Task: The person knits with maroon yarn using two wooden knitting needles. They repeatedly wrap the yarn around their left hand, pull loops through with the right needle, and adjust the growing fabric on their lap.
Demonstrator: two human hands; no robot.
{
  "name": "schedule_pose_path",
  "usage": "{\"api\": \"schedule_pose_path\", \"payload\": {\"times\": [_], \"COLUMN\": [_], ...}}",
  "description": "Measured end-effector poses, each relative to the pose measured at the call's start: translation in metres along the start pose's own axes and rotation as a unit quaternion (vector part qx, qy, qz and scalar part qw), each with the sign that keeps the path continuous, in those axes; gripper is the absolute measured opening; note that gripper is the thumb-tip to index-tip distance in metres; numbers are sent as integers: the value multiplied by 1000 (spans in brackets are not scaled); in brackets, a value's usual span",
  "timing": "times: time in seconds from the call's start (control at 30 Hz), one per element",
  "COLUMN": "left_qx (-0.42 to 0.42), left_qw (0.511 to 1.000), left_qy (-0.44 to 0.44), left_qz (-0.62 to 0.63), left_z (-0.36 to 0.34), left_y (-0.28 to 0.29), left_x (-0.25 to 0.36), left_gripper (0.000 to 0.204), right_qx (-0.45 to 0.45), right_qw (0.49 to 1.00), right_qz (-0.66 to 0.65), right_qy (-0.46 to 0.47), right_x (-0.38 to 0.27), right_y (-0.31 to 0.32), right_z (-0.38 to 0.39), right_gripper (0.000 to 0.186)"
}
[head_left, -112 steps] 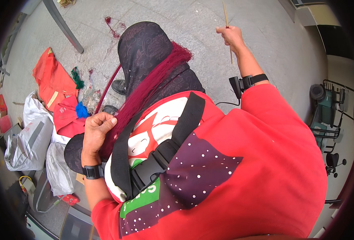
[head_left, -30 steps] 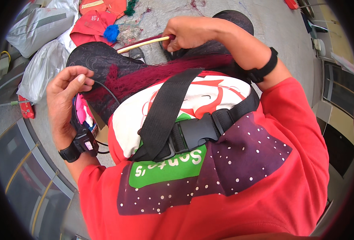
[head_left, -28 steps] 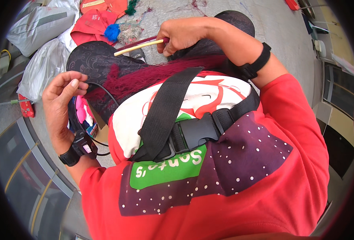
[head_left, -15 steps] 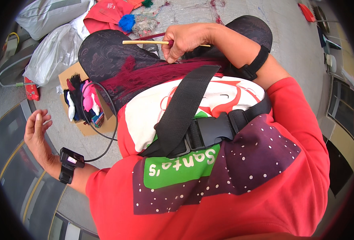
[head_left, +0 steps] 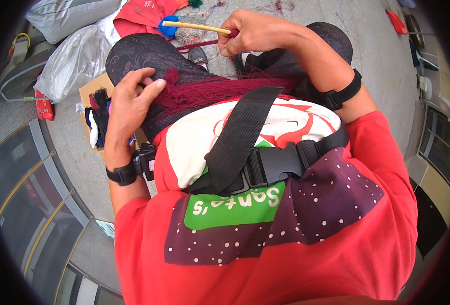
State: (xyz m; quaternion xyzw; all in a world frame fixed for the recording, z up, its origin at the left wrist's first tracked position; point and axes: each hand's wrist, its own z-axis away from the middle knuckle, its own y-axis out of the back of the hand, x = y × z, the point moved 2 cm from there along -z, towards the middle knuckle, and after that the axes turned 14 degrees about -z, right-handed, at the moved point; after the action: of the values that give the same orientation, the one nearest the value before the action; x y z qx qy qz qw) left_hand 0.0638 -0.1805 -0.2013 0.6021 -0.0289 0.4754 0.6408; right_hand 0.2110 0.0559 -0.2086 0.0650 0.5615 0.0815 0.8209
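My right hand (head_left: pixel 250 34) is closed round a pale wooden stick (head_left: pixel 197 26), which points out to the left above my knees. Dark red yarn shows on the stick at my fingers, and a strand of it stretches left below the stick. Across my lap lies a loose, tangled heap of dark red yarn (head_left: pixel 220 90). My left hand (head_left: pixel 131 101) hovers at the left end of that heap, thumb and bent fingers apart, with nothing visible in it. Whether its fingertips touch the yarn I cannot tell.
A cardboard box (head_left: pixel 103 84) with bundles of coloured yarn stands left, partly behind my left hand. White plastic sacks (head_left: pixel 72 63), a red bag (head_left: pixel 141 20) and blue yarn (head_left: pixel 168 28) lie on the floor ahead. A red dustpan (head_left: pixel 397 21) is at the far right.
My left hand has come in from the far left to the yarn on my lap. My right hand has risen away from my lap with the stick, which now tilts more.
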Motion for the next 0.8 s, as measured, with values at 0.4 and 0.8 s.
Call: {"api": "schedule_pose_path", "payload": {"times": [0.4, 0.8], "left_qx": [5, 61], "left_qw": [971, 925], "left_qy": [83, 130], "left_qz": [225, 353], "left_z": [20, 88], "left_y": [-5, 18], "left_x": [-6, -55], "left_gripper": [7, 10], "right_qx": [57, 25], "right_qw": [998, 982], "right_qz": [24, -186], "right_qy": [-3, -12], "right_x": [-20, -50], "right_y": [11, 7], "right_z": [21, 15], "right_gripper": [23, 9]}}
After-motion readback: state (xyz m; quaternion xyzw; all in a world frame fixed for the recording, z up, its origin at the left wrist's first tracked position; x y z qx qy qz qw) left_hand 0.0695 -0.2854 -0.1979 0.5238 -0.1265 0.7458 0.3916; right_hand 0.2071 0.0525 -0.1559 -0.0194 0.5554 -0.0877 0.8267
